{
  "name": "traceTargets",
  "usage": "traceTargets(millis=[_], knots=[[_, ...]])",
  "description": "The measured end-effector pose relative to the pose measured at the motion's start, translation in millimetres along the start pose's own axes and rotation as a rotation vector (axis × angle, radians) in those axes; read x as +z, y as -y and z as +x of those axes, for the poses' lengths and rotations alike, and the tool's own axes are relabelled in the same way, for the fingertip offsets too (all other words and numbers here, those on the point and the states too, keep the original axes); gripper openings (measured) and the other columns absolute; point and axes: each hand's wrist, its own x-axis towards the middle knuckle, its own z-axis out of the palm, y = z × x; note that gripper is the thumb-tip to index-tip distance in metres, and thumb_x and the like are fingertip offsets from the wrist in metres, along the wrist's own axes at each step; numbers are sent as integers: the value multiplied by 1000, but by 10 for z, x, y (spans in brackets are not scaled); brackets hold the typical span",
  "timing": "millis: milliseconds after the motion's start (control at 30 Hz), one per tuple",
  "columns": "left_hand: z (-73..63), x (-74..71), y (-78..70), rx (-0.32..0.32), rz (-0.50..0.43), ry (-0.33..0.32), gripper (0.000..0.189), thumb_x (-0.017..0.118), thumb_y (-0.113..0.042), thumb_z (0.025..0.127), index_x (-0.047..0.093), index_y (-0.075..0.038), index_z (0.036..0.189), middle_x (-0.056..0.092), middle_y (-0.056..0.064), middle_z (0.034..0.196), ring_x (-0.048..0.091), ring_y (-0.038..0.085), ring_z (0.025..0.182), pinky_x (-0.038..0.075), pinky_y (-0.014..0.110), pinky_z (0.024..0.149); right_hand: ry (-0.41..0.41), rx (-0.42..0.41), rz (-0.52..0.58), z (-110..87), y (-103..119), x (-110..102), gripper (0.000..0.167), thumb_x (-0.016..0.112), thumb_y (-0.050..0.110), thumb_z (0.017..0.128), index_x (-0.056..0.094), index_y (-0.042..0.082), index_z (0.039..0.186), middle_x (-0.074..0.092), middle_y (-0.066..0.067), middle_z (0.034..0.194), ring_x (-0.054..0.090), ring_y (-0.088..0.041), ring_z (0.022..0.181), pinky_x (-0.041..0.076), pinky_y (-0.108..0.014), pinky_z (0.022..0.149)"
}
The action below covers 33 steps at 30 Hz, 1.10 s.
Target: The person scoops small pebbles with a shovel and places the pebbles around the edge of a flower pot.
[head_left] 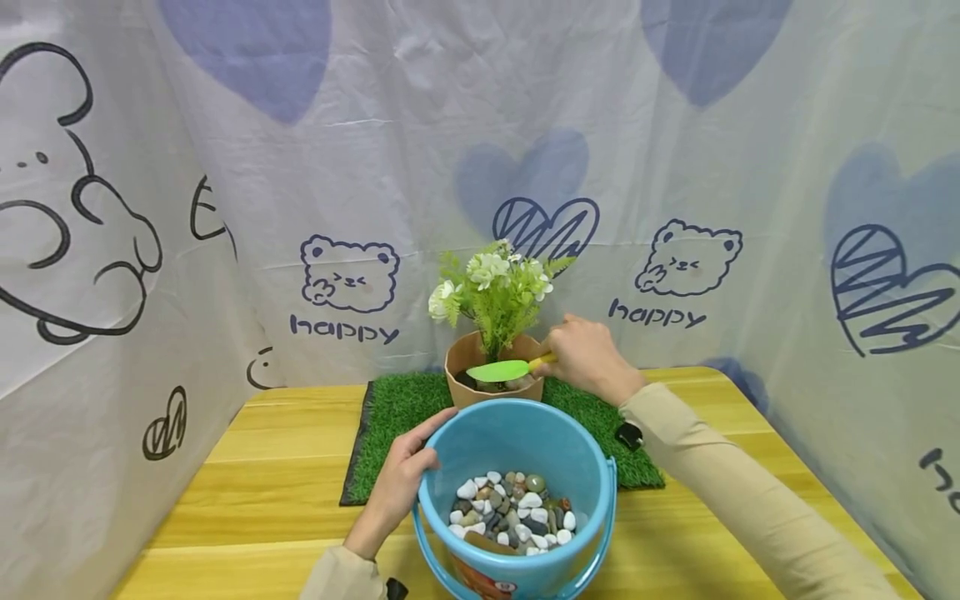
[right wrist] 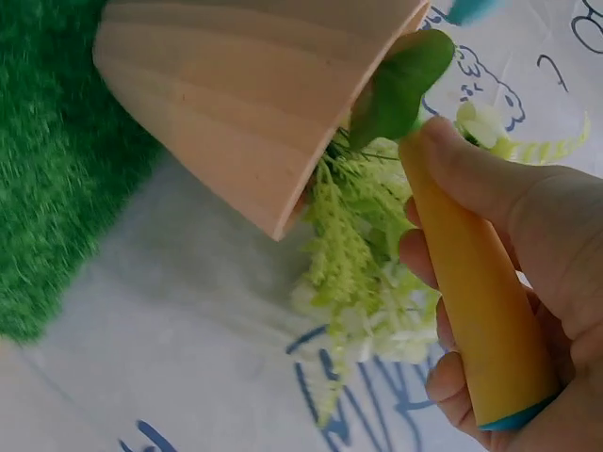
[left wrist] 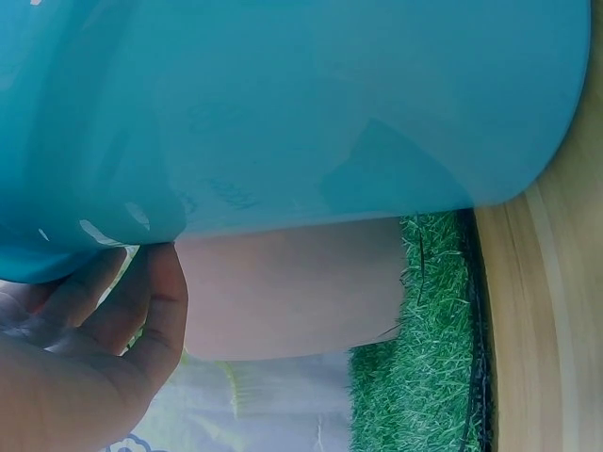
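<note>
My right hand (head_left: 588, 354) grips the yellow handle (right wrist: 480, 292) of a toy shovel. Its green blade (head_left: 498, 371) is tilted over the mouth of a peach flowerpot (head_left: 461, 358). White flowers with light green leaves (head_left: 495, 292) stand in the pot, and a few stones show inside under the blade. With its thumb over the rim, my left hand (head_left: 401, 475) holds the left side of a blue bucket (head_left: 517, 417). White, grey and brown pebbles (head_left: 513, 512) cover the bucket's bottom. From the left wrist, its fingers (left wrist: 165, 311) show against the bucket's outer wall.
A green artificial grass mat (head_left: 405, 400) lies under the pot, partly hidden behind the bucket. Bucket and mat are on a yellow wooden table (head_left: 262, 475). The bucket's handle (head_left: 609, 517) hangs down in front. Printed white cloth (head_left: 390, 167) surrounds the table's back and sides.
</note>
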Motion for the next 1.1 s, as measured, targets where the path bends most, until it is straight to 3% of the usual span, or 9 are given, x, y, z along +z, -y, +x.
traceTargets(millis=[267,500,833,1100], knots=[[-3,-8,7,2,10,3,68,41,0,80,46,-11,147,54,16,141,62,37,117,56,41,86,65,17,41,13,-60,93,23,80,43,75,80,20,79,61,7,65,49,-15,68,41,-29,54],[1,-20,22,10,22,-3,67,42,0,80,50,-19,144,55,15,140,63,36,116,56,41,86,68,32,70,-12,-84,93,19,79,41,77,78,22,75,61,9,65,49,-15,66,41,-29,53],[15,-20,17,-1,16,-20,67,42,1,80,51,-22,143,55,13,141,63,35,116,57,40,85,36,73,171,-180,-123,102,20,76,46,80,79,26,81,64,11,68,50,-11,59,39,-28,51],[1,-6,18,-3,7,-32,67,43,1,80,53,-22,142,57,13,140,64,35,114,57,40,84,40,116,235,-303,-80,146,26,72,51,81,78,25,82,57,11,59,45,-9,51,33,-26,44]])
